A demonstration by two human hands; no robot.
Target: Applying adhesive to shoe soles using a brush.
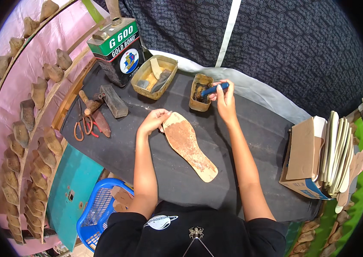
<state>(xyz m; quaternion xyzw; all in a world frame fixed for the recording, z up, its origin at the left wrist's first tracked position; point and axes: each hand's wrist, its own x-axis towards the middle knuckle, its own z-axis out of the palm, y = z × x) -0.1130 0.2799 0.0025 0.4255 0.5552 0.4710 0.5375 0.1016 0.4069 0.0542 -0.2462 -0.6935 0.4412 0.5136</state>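
A tan shoe insole [185, 139] with a brown, blotchy surface lies slantwise on the black-covered table, its wide end away from me. My left hand [153, 121] pinches the edge of that wide end. Farther right, my right hand [225, 100] grips a blue-handled brush [216, 88] whose lower end reaches into a small rectangular tub [198, 105]. Dark, crusted residue coats the inside of the tub; the brush's tip cannot be made out in it.
Left of the tub stand a second tub [169, 64] with scraps and a green-and-black metal can [123, 64]. A hammer [90, 103], scissors [78, 130] and a dark block [113, 102] lie at left. A carton [303, 150] with stacked insoles [337, 150] is at right; a blue basket [88, 222] stands below.
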